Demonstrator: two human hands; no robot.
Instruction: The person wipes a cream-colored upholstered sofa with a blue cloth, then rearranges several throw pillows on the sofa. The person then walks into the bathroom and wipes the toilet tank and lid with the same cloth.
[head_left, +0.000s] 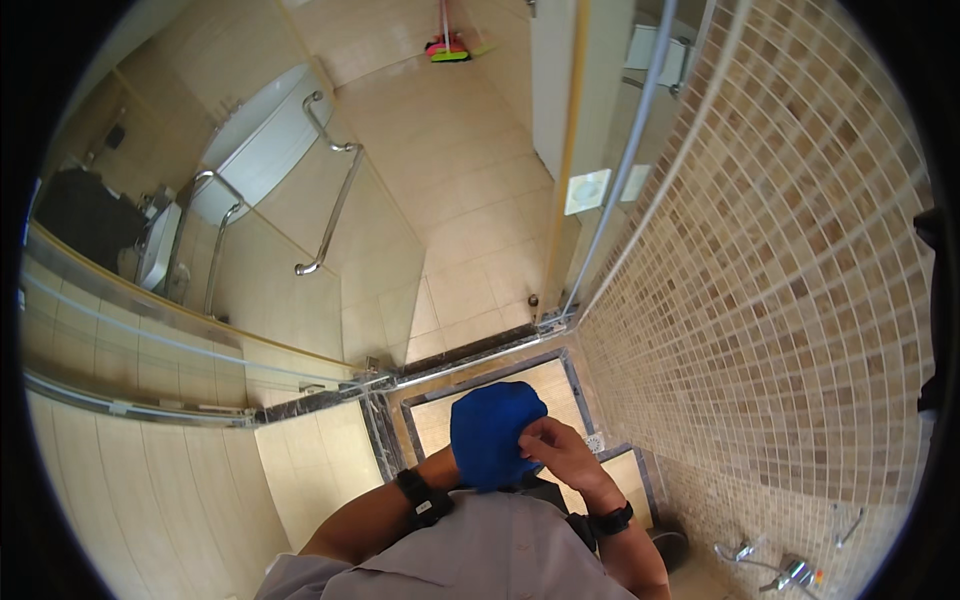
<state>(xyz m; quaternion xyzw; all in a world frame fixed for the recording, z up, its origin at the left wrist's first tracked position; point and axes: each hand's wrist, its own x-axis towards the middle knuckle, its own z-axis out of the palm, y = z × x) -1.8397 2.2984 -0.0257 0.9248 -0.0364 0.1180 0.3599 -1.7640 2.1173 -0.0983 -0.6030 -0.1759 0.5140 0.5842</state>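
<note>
A blue cloth is spread out in front of my waist, above the shower floor. My left hand goes in behind the cloth and holds it up from there; its fingers are hidden. At the right edge of the cloth, my right hand has its thumb and fingertips bent together on the fabric. Dark bands are strapped around both wrists. Below lies a ribbed floor panel with a dark stone border, and a round drain sits beside my right hand.
A mosaic-tiled wall rises close on the right, with a shower mixer low down. Ahead, a glass door with a metal handle stands open over a stone sill. Beyond are a white bathtub and a broom.
</note>
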